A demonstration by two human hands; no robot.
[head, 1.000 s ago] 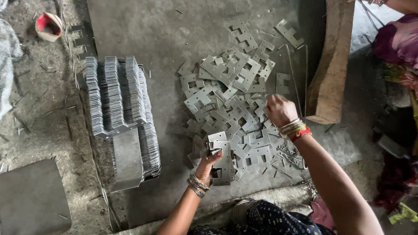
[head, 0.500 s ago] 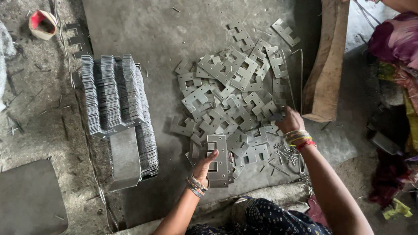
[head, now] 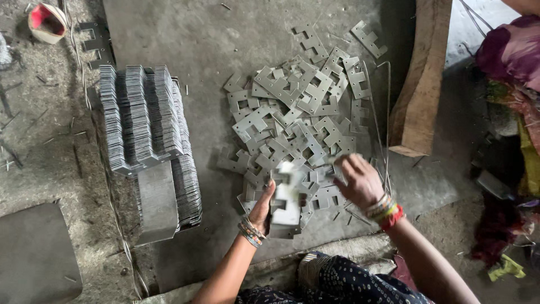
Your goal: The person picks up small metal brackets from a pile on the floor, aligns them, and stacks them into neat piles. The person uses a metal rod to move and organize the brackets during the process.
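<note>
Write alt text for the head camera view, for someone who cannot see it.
A person's left hand holds a small stack of flat grey metal plates while the right hand reaches into a loose pile of notched plates on the floor. Neat rows of stacked plates stand to the left.

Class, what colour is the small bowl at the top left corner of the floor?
The small bowl is cream outside and red inside; the head view shows it.
</note>
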